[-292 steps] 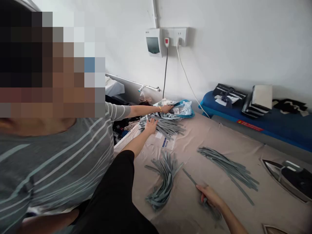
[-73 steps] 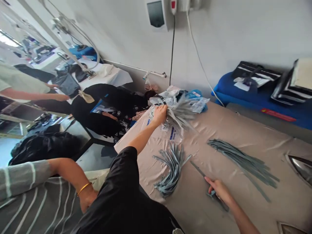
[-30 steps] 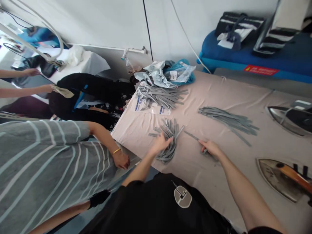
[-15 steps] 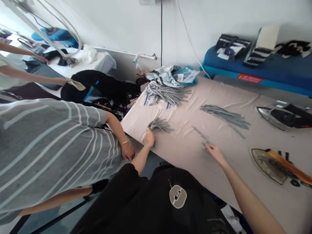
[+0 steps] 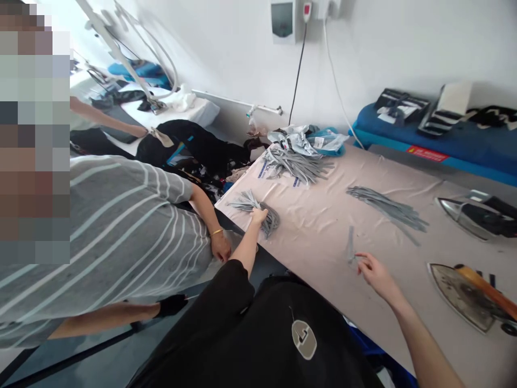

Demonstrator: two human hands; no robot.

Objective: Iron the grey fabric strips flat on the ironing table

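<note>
My left hand [image 5: 258,216] is closed round a bundle of grey strips [image 5: 271,218] at the table's left edge, with loose ends fanning out to the left. Near the middle of the table, my right hand [image 5: 370,269] has its fingers apart, its index fingertip by the lower end of a short grey strip [image 5: 350,242] lying on the cloth. Beyond it lies a flat bunch of grey strips [image 5: 388,207]. A larger pile of grey strips [image 5: 301,164] rests on plastic at the far left corner.
Two irons [image 5: 464,293] stand on the right of the cloth-covered table [image 5: 315,231]. Behind is a blue padded board [image 5: 452,134] with folded garments. A person in a striped grey top [image 5: 121,231] stands close on the left; another person's arm reaches beyond.
The view has shifted left. My left hand's bundle now fans out leftward. The strip near my right hand has turned more upright in view, and the fingers of that hand have opened.
</note>
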